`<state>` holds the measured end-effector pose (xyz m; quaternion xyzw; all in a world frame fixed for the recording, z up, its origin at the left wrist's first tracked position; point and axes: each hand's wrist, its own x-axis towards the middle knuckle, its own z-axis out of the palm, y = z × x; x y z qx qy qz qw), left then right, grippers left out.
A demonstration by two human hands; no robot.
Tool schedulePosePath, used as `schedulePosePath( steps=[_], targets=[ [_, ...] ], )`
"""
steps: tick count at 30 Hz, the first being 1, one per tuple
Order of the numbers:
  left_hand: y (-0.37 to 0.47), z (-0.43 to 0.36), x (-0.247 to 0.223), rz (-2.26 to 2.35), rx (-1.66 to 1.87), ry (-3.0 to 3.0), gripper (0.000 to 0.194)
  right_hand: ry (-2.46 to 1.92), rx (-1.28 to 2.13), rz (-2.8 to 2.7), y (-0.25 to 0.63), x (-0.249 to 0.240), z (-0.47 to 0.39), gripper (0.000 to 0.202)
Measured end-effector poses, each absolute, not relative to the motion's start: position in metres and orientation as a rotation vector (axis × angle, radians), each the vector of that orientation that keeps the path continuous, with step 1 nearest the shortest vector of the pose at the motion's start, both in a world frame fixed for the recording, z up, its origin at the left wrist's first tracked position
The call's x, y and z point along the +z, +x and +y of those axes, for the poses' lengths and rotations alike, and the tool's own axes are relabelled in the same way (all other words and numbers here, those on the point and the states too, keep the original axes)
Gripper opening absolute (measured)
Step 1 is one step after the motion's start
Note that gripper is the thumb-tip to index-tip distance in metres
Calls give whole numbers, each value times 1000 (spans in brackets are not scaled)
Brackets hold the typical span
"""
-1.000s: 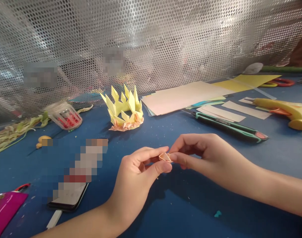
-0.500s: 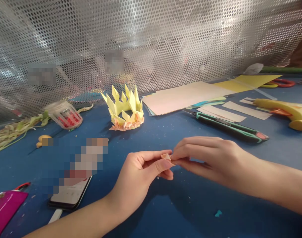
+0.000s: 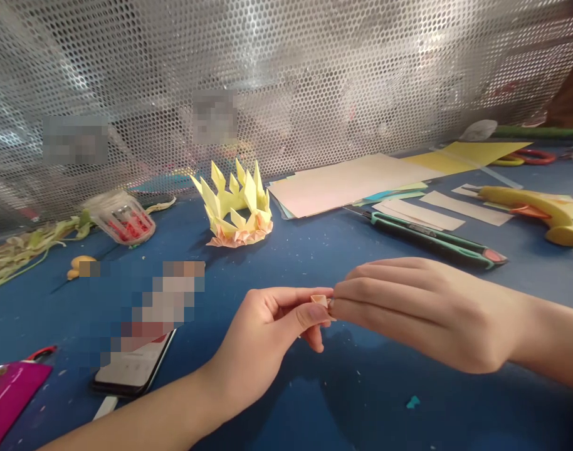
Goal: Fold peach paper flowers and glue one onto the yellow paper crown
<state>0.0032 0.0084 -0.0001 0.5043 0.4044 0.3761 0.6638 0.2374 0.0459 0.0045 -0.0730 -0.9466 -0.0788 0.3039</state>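
Fingers [image 3: 310,311] of left hand [image 3: 262,341] and right hand [image 3: 422,307] pinched together on small folded paper piece [image 3: 320,300] between fingertips, above blue table [image 3: 362,401]

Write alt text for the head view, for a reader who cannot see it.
Two bare hands, left hand and right hand, pinch a small folded paper piece between their fingertips above a blue table. Behind stand a yellow paper crown, paper sheets, a knife and a phone.

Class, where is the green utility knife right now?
The green utility knife lies on the blue table, right of centre, just before the paper stack.
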Motion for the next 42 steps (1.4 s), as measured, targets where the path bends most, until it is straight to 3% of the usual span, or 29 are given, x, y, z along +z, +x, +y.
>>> schedulePosePath(
  steps=[5, 9, 17, 21, 25, 29, 31, 33, 38, 42],
  targets=[
    [3, 10, 1, 880, 808, 1150, 24, -169, -269, -2487, 236, 4, 47, 36],
    [2, 11, 4, 879, 786, 1108, 32, -209, -101, -2470, 231, 7, 45, 31],
    [0, 14, 0, 820, 795, 1091, 35, -269, -68, -2595, 228, 23, 38, 40],
    [1, 11, -4, 848, 923, 1052, 30, -390, 23, -2440, 226, 11, 41, 25],
    [3, 8, -4, 915, 1053, 1057, 45, -755, 356, -2152, 218, 4, 38, 13],
    [5, 6, -1, 948, 1106, 1020, 17, -976, 1033, -1891, 208, 6, 29, 24],
    [6, 7, 0, 953, 1090, 971, 8, -993, 1215, -1829, 207, 7, 27, 28],
    [6, 9, -1, 954, 1052, 948, 6, -990, 1117, -1881, 208, 6, 27, 24],
    [4, 13, -2, 961, 986, 926, 10, -774, 395, -2133, 216, 3, 36, 14],
    [4, 14, 0, 948, 946, 929, 15, -625, 97, -2211, 221, 0, 39, 10]
  ],
)
